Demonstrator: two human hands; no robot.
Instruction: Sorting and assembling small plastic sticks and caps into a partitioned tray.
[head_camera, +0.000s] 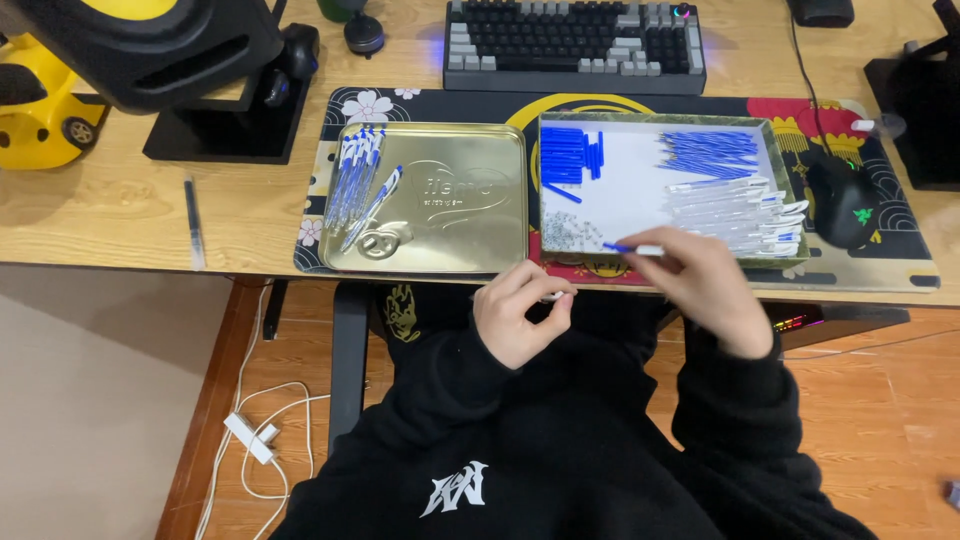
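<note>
Pen parts are what both hands work with. A thin white pen barrel (640, 250) with a blue tip sits pinched in the fingertips of the right hand (700, 290), held level just over the near edge of the parts tray (775, 150). It looks light, stiff and smooth, probably a little slippery, so a grip near the middle between thumb and forefinger should steady it best. The left hand (520, 315) is curled below the counter (120, 215) edge, fingertips closed on something small and pale that is too tiny to make out.

Outward in the parts tray lie small springs (565, 232), clear barrels (740, 210), blue refills (712, 152) and blue caps (568, 155), each in its own cluster. To the left, a gold tin lid (450, 200) carries finished pens (355, 180) in a row. A keyboard (575, 45) stands beyond, a mouse (845, 205) to the right.
</note>
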